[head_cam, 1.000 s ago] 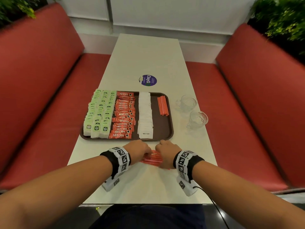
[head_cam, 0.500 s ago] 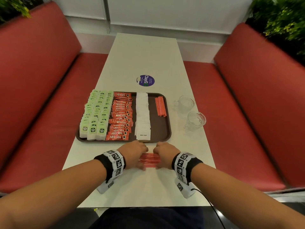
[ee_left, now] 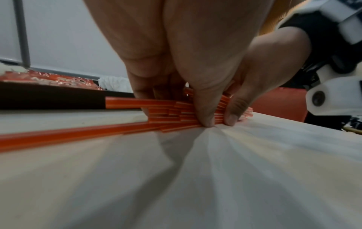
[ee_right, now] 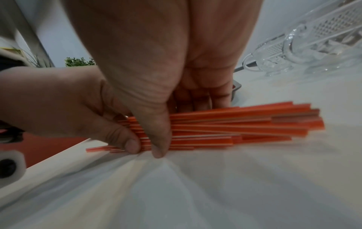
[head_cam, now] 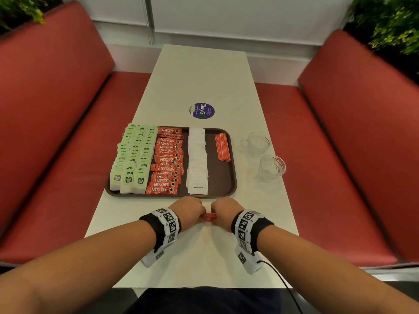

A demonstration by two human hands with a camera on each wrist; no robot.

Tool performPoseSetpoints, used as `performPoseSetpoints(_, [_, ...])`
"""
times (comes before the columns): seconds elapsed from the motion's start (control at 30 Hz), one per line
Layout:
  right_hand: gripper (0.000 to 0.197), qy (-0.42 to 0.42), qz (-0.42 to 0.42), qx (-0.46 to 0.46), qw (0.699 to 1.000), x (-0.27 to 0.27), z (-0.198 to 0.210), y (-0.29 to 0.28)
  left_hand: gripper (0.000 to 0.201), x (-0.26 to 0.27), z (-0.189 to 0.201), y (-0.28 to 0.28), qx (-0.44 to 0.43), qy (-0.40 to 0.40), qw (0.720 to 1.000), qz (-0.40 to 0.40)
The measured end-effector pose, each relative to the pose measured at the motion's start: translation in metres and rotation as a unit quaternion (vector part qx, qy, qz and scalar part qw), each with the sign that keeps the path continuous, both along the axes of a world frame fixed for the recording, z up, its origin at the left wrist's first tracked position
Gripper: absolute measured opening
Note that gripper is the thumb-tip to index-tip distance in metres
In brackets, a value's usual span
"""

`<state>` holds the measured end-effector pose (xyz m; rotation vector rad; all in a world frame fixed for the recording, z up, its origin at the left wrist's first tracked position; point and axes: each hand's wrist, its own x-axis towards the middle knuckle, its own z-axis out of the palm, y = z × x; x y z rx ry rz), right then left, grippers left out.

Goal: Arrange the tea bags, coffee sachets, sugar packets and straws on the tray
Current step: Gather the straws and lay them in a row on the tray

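On the white table (head_cam: 204, 257), both hands, left hand (head_cam: 188, 210) and right hand (head_cam: 224, 209), pinch 1 straw bundle (ee_right: 235, 125); square its seemingly uneven ends before lifting.

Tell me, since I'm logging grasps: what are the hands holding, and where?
Both hands, left and right, pinch one bundle of orange straws near its middle, thumbs side by side, on the table.

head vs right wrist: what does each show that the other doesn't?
Head only: the tray with tea bags, coffee sachets, sugar packets and a few straws already in it.
Right wrist only: the loose bundle's uneven ends fanned on the table.
Both: left hand and right hand pinching that bundle; glass cups.
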<state>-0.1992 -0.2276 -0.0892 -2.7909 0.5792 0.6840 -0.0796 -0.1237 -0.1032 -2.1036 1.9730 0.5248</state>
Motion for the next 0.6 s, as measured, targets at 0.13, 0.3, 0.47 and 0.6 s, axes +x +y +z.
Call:
performPoseSetpoints(0.13, [0.018, 0.016, 0.017, -0.005, 1.000, -0.001, -0.008, 0.003, 0.036, -0.003, -0.002, -0.002, 0.010, -0.007, 1.000, -0.014])
performPoseSetpoints(0.3, [0.019, -0.017, -0.004, 0.026, 1.000, -0.002, -0.012, 0.003, 0.035, -0.005, -0.003, -0.006, 0.011, -0.001, 1.000, -0.013])
performPoseSetpoints(0.47, [0.016, 0.006, 0.018, 0.022, 1.000, -0.002, -0.011, 0.001, 0.036, -0.003, 0.001, -0.006, 0.013, -0.001, 1.000, -0.011])
performPoseSetpoints(0.6, [0.027, 0.040, 0.036, -0.007, 0.999, -0.002, -0.008, 0.006, 0.035, -0.006, -0.001, -0.005, -0.001, 0.008, 1.000, -0.017])
